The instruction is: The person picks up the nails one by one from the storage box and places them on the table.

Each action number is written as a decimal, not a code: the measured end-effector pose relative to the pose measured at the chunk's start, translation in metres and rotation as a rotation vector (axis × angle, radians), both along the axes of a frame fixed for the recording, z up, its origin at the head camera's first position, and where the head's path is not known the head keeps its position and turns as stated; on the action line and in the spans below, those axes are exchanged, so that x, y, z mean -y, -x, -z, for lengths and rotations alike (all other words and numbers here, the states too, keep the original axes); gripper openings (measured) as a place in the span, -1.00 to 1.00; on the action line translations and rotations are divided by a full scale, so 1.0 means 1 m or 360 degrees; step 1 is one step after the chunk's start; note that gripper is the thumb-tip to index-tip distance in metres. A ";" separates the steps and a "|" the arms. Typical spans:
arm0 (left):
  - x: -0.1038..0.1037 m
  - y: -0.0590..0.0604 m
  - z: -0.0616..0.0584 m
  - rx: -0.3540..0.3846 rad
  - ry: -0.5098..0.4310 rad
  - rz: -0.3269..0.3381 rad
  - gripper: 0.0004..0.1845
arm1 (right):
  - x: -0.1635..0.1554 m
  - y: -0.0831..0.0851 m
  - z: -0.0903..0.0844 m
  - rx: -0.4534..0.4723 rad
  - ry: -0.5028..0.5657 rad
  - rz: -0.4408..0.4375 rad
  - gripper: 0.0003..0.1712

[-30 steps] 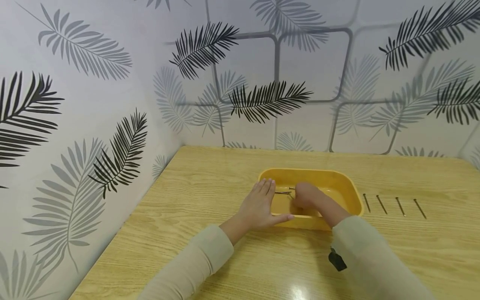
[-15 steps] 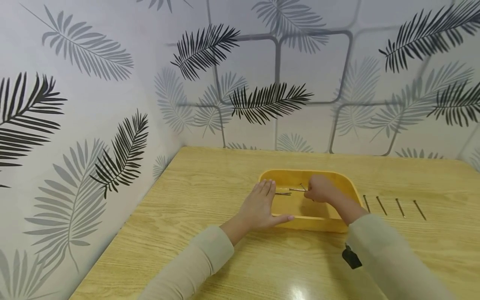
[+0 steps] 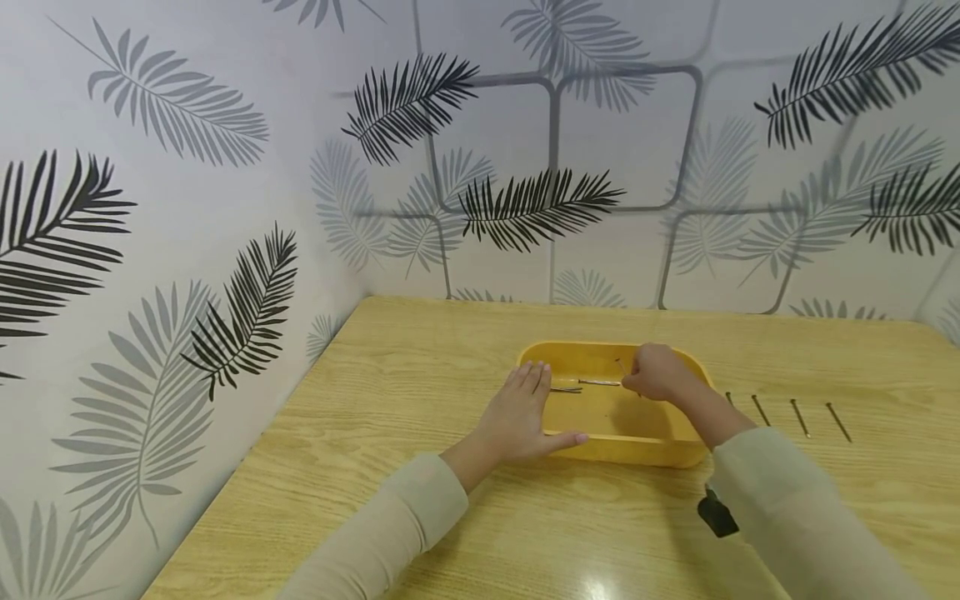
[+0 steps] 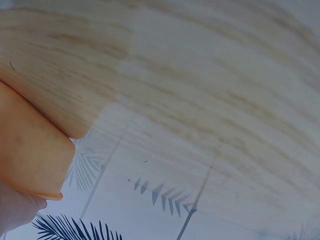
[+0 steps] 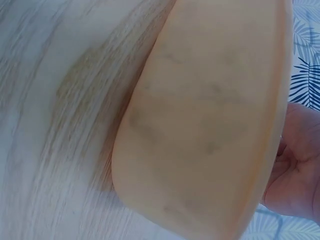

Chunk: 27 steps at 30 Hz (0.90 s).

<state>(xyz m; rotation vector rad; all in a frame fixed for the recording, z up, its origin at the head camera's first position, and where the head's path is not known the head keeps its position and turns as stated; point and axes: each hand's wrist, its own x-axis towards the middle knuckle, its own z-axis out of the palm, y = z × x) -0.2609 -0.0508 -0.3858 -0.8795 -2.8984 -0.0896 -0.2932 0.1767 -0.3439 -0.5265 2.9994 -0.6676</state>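
Right hand (image 3: 656,372) curled, thin metal nail (image 3: 621,367) pinched above yellow plastic tray (image 3: 678,454), frame centre | row of nails (image 3: 780,412) lying lengthwise to its right | left hand (image 3: 519,414) flat, tray's left rim braced.

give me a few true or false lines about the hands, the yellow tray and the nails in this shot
1. The left hand lies flat against the yellow tray at its left end. True.
2. The right hand rests on the bare table, away from the tray. False: it is raised over the tray, fingers curled, pinching a nail.
3. A row of nails lies on the table to the right of the tray. True.
4. The tray holds no nails. False: thin nails lie inside it near the left hand.
5. The tray is blue. False: it is yellow.
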 end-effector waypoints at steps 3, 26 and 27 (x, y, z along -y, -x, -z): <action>0.000 -0.001 -0.001 0.0004 -0.0007 -0.0002 0.07 | -0.003 0.000 -0.001 0.0016 0.0004 0.0022 -0.49; -0.001 0.000 0.000 0.0012 -0.0021 0.0004 0.06 | -0.019 -0.007 -0.011 -0.0067 0.0000 0.0151 -0.47; -0.001 0.000 0.000 0.0012 -0.0021 0.0004 0.06 | -0.020 -0.007 -0.012 -0.0073 0.0013 0.0160 -0.48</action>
